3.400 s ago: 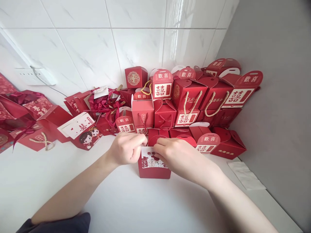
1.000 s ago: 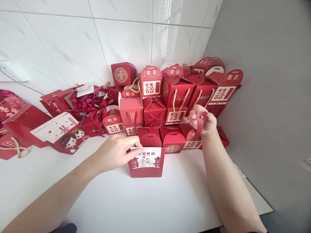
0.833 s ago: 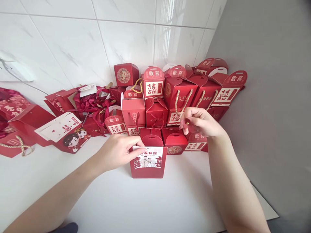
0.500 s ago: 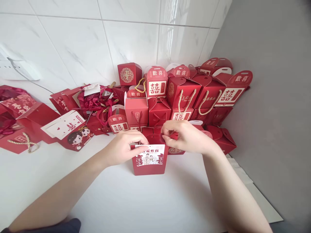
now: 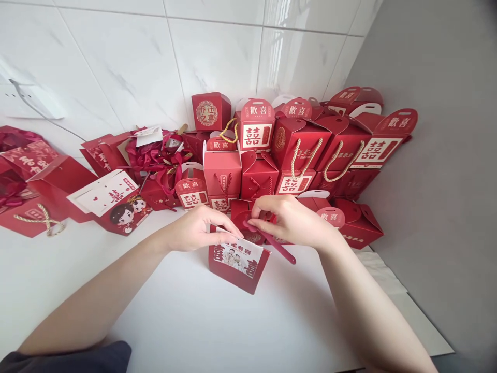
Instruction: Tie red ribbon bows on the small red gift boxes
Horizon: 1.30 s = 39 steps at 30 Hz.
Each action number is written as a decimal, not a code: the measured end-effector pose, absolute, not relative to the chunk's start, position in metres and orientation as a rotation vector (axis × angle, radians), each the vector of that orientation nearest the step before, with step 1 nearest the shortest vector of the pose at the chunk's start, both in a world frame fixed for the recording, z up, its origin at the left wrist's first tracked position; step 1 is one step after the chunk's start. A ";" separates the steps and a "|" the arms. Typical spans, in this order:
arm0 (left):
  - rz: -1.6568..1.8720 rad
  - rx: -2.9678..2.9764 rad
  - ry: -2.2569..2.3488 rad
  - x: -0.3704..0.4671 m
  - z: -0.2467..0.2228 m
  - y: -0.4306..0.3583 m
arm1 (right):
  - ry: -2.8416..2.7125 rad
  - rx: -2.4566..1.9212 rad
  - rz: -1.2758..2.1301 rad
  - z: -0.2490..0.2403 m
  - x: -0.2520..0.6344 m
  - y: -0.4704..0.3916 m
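Observation:
My left hand (image 5: 207,228) pinches the top edge of a red gift bag (image 5: 235,277), which stands on the white table. Its front carries a white panel with red characters and a printed couple, and the bag sits turned at an angle. Just right of its top, my right hand (image 5: 285,220) is closed on a dark red ribbon (image 5: 282,250). The ribbon's free end slopes down to the right, beside the bag. My fingers hide part of the ribbon, and I cannot tell whether it is fastened to the bag.
Stacked red gift boxes (image 5: 258,132) line the tiled wall behind my hands. Farther left are a box with cartoon figures (image 5: 126,215), a heap of dark red ribbons (image 5: 155,155) and red bags with rope handles (image 5: 29,220). A grey wall (image 5: 435,197) bounds the right side.
The gift bag has turned, its right side coming nearer to me. A length of dark red ribbon now shows below my right hand. My view has shifted slightly.

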<state>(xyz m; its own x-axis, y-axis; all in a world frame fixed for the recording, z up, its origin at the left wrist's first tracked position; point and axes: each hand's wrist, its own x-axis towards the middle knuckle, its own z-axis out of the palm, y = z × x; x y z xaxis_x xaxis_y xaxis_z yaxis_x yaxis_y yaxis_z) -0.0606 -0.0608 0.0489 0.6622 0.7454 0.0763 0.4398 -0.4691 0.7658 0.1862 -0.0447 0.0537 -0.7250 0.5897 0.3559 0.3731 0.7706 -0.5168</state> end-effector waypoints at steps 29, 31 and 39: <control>0.534 2.369 1.095 -0.058 0.053 -0.073 | -2.271 -0.566 1.077 0.049 0.177 -0.048; 0.542 2.411 1.219 -0.055 0.058 -0.080 | -2.240 -0.650 0.912 0.053 0.182 -0.049; 0.524 2.457 1.493 -0.041 0.061 -0.109 | -2.198 -0.824 0.590 0.068 0.191 -0.071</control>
<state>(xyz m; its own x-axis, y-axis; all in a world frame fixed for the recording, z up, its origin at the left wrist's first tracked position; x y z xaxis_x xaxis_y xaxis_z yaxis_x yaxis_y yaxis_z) -0.0410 -0.1090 0.0615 0.4205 0.8878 0.1870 0.8100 -0.4603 0.3635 0.1913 -0.0714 0.0683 -0.5478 0.7025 0.4543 0.3806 0.6928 -0.6125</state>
